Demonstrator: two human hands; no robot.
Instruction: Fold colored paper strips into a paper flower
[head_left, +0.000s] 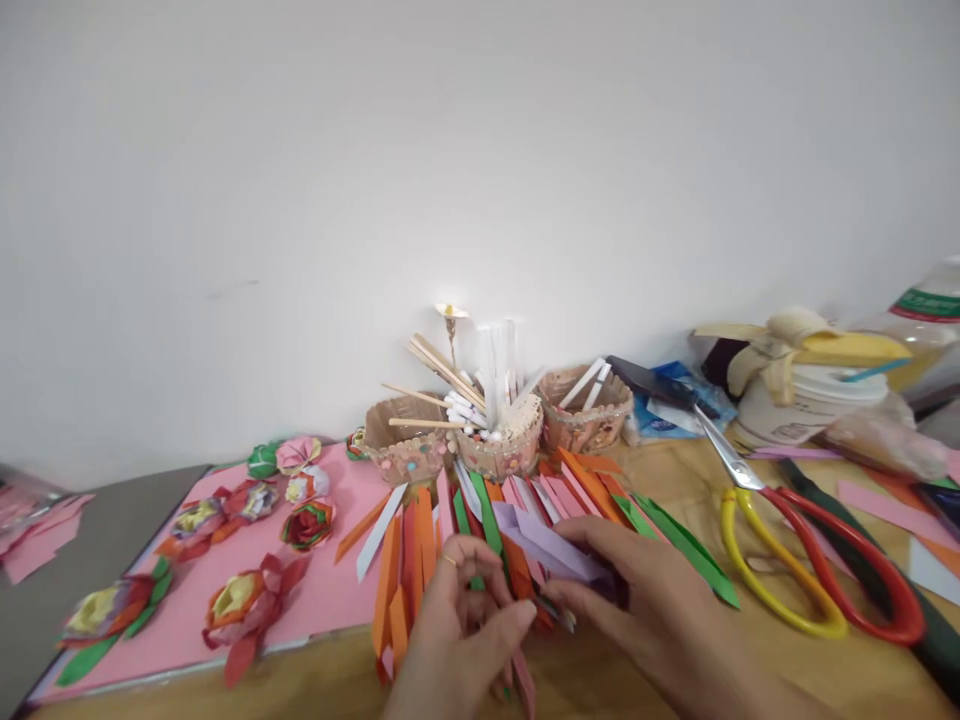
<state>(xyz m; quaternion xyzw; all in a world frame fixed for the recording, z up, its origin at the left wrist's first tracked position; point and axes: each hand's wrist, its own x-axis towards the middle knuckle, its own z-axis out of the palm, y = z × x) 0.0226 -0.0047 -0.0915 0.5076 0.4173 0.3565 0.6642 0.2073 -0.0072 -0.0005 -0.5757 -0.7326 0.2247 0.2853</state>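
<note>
Over paper strips (480,540), both hands (465,620) pinching lilac strip (555,550)

Both hands (540,610) together, fingers pinched

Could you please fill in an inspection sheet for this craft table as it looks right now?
Surface: wooden table, pink board at left.
Job's things: lilac paper piece on fanned coloured paper strips.
Clutter: paper flowers, three decorated baskets with sticks, scissors, banana peel on a tub.
Grippers: left hand and right hand both pinch the lilac paper piece.
Cables: nothing seen.
Surroundings: plain white wall.
</note>
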